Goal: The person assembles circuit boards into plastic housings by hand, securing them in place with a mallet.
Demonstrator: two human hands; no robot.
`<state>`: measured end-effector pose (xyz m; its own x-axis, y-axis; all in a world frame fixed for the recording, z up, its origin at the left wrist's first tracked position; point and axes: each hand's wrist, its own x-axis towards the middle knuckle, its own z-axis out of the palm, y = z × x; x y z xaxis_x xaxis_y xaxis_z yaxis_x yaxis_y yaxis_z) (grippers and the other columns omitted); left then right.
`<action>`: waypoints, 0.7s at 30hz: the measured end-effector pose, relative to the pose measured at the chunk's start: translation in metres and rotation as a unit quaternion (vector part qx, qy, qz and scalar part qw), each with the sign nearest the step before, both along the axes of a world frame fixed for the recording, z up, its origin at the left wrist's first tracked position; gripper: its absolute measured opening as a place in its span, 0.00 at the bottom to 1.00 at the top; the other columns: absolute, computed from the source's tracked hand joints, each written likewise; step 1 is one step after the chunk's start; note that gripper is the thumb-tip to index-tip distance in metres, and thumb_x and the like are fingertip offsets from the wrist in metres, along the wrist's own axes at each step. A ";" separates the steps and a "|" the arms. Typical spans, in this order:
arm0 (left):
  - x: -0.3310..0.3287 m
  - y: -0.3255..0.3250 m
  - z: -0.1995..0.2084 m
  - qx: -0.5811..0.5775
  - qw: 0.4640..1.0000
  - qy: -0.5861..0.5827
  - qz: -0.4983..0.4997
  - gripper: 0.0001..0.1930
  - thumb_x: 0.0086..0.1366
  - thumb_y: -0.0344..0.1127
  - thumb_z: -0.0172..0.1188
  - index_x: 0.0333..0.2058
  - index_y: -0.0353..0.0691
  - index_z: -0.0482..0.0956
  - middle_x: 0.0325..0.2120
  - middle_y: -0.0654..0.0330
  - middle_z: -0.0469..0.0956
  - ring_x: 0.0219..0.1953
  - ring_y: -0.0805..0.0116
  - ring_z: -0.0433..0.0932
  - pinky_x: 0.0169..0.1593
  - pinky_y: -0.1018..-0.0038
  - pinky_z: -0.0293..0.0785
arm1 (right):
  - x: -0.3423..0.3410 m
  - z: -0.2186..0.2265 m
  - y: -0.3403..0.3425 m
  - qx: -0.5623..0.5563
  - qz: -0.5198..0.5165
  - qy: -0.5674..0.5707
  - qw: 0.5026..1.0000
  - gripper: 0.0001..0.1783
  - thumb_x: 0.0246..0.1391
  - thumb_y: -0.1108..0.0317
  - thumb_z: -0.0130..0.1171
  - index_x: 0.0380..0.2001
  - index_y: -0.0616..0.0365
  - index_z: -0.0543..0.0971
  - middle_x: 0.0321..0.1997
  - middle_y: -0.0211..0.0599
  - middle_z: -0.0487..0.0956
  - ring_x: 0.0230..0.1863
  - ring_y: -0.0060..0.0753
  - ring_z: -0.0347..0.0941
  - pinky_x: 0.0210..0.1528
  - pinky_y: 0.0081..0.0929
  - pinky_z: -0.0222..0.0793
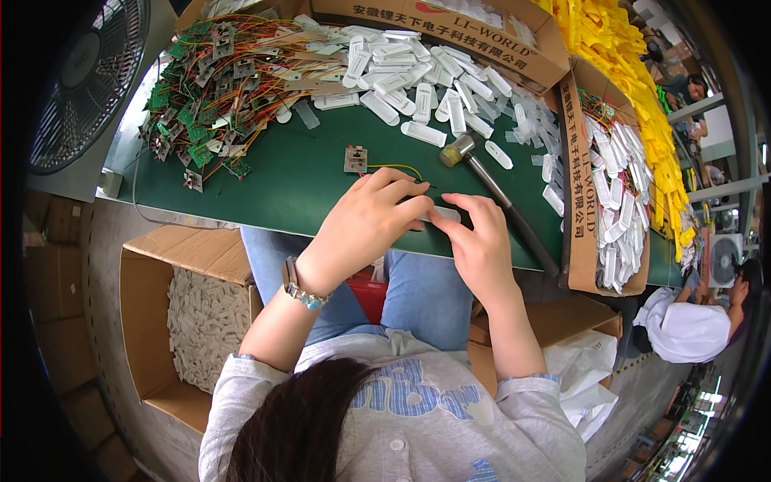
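Close to the table's near edge, both hands meet over a small white plastic casing [446, 214], which their fingers partly cover. My left hand [371, 210] comes over it from the left, its fingers bent and closed at the casing. My right hand [482, 245] pinches its right side with thumb and forefinger. Just beyond my left hand a small circuit board [356, 159] lies flat on the green tabletop [273, 189]. Its yellow wire curves right toward my fingertips, where the end is hard to make out. A mallet [506, 199] with a yellowish head and dark handle rests right of my hands.
Wired circuit boards [217, 88] heap at the far left, beside a pile of white casings [401, 72]. A cardboard box [609, 201] of white parts stands at right, before stacked yellow pieces [594, 32]. Below left sits another carton [148, 329]; a fan [84, 72] stands left.
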<state>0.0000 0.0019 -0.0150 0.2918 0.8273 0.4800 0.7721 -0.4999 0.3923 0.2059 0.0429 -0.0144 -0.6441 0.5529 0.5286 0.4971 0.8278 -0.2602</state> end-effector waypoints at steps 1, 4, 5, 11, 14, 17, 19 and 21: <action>0.000 0.000 0.000 0.001 1.000 0.000 -0.001 0.14 0.54 0.37 0.68 0.40 0.45 0.79 0.48 0.65 0.80 0.52 0.60 0.75 0.53 0.64 0.75 | 0.002 -0.001 0.001 -0.021 0.003 0.000 1.000 0.19 0.44 0.75 0.66 0.44 0.54 0.85 0.48 0.36 0.79 0.48 0.41 0.74 0.48 0.38 0.70; 0.001 0.001 0.002 -0.004 1.000 -0.008 -0.002 0.14 0.54 0.37 0.68 0.40 0.45 0.79 0.48 0.65 0.80 0.53 0.60 0.75 0.53 0.64 0.75 | 0.007 0.014 0.000 -0.103 -0.047 0.098 0.989 0.21 0.46 0.74 0.68 0.47 0.53 0.84 0.50 0.36 0.78 0.50 0.42 0.74 0.52 0.37 0.69; 0.001 0.001 0.002 -0.007 1.000 -0.008 -0.004 0.14 0.54 0.37 0.68 0.40 0.45 0.79 0.48 0.65 0.80 0.53 0.60 0.75 0.53 0.64 0.74 | 0.014 0.014 -0.001 -0.189 -0.029 0.206 0.960 0.23 0.48 0.71 0.71 0.51 0.57 0.81 0.52 0.38 0.78 0.54 0.40 0.74 0.57 0.36 0.67; -0.001 0.001 0.004 -0.008 1.000 -0.015 -0.010 0.14 0.54 0.35 0.68 0.40 0.43 0.78 0.48 0.64 0.80 0.53 0.59 0.75 0.54 0.63 0.74 | 0.022 0.020 -0.008 -0.578 0.313 0.498 0.565 0.65 0.32 0.31 0.73 0.67 0.62 0.61 0.63 0.46 0.71 0.64 0.41 0.67 0.61 0.38 0.66; 0.000 0.000 0.005 -0.002 1.000 -0.019 -0.009 0.14 0.54 0.34 0.67 0.39 0.42 0.78 0.47 0.63 0.81 0.52 0.58 0.75 0.54 0.62 0.74 | 0.007 0.022 -0.012 -0.555 0.405 0.501 0.527 0.66 0.31 0.30 0.73 0.67 0.63 0.61 0.62 0.46 0.72 0.63 0.42 0.68 0.60 0.37 0.66; 0.000 0.002 0.004 -0.005 1.000 -0.019 -0.006 0.14 0.53 0.34 0.67 0.38 0.41 0.78 0.46 0.62 0.81 0.51 0.57 0.75 0.54 0.62 0.74 | 0.004 0.021 -0.012 -0.530 0.458 0.492 0.518 0.66 0.31 0.30 0.73 0.65 0.65 0.62 0.60 0.48 0.72 0.62 0.42 0.69 0.58 0.36 0.67; 0.001 0.003 0.003 -0.005 1.000 -0.018 -0.011 0.14 0.53 0.33 0.67 0.38 0.40 0.78 0.46 0.61 0.81 0.51 0.57 0.75 0.54 0.62 0.74 | 0.004 0.022 -0.015 -0.528 0.461 0.494 0.514 0.65 0.30 0.30 0.73 0.63 0.68 0.64 0.57 0.49 0.73 0.58 0.42 0.71 0.57 0.35 0.68; 0.002 0.004 0.003 -0.005 1.000 -0.016 -0.015 0.14 0.53 0.33 0.67 0.38 0.40 0.78 0.46 0.61 0.81 0.51 0.57 0.75 0.54 0.62 0.73 | 0.006 0.021 -0.017 -0.526 0.462 0.495 0.515 0.65 0.30 0.30 0.73 0.63 0.68 0.64 0.57 0.49 0.74 0.57 0.41 0.71 0.56 0.35 0.68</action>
<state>0.0023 0.0057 -0.0119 0.3012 0.8236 0.4806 0.7438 -0.5183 0.4221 0.2119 0.0263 0.0063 -0.5923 0.5675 0.5720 -0.7891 -0.2651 -0.5541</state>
